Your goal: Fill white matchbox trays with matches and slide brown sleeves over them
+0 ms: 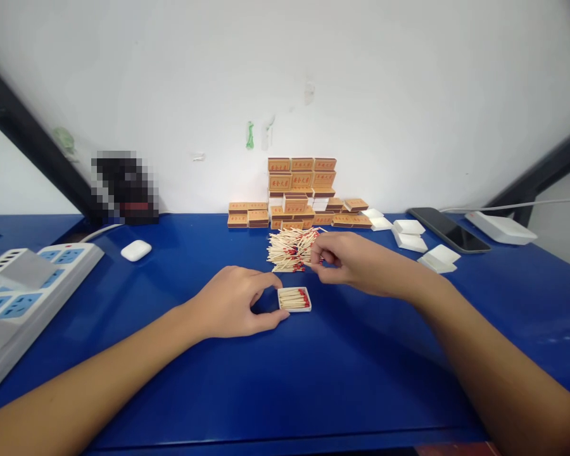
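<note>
Blue tabletop (pixel 285 386) spanned my feed's lower half, where my left hand (pixel 237 302) clamped the matchstick tray (pixel 300 310) just below centre, apparently to steady it, while my right hand (pixel 349 263) met the match pile (pixel 287 246), its pinch too hidden to tell

the single view is worn on the head, looking forward and down over a blue table (pixel 194 392) from its near side. the left hand (pixel 237 301) and right hand (pixel 342 259) fall near the middle of the frame, close enough to show their fingers clearly. a white wall (pixel 194 69) faces the camera nearly square-on, while the wide view reaches a power strip (pixel 21 306) at the left edge.
</note>
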The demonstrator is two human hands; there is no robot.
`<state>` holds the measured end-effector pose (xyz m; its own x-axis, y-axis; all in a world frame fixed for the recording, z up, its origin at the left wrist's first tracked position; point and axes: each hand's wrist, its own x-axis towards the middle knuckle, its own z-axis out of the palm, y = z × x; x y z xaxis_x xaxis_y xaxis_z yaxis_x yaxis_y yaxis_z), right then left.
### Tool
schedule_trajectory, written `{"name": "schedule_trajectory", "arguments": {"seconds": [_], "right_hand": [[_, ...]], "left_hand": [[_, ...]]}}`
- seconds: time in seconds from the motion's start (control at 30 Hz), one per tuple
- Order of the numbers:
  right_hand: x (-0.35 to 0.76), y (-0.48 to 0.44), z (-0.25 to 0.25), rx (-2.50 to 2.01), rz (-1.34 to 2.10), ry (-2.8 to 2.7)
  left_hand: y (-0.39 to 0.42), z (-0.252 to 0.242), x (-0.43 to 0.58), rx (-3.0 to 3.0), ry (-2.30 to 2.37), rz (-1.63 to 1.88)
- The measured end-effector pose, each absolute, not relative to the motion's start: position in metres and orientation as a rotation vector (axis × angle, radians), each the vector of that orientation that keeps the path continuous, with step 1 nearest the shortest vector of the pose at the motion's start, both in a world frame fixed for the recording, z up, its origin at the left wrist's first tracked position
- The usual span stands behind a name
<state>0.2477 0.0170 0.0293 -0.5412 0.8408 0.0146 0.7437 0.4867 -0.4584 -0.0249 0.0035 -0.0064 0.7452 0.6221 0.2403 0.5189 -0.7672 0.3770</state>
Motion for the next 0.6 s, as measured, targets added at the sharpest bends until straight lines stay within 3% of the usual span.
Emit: {"name": "schedule_trajectory", "arguments": {"seconds": [0.17, 0.6], "right_hand": [[0.229, 0.002, 0.030, -1.261, 0.778, -2.551], [0.221, -0.007, 0.028, -1.272, 0.761, -2.636]], "left_hand": [[0.004, -0.009, -0.025, 2.681, 0.871, 0.527], [0.004, -0.007, -0.025, 2.675, 0.889, 0.485]]}}
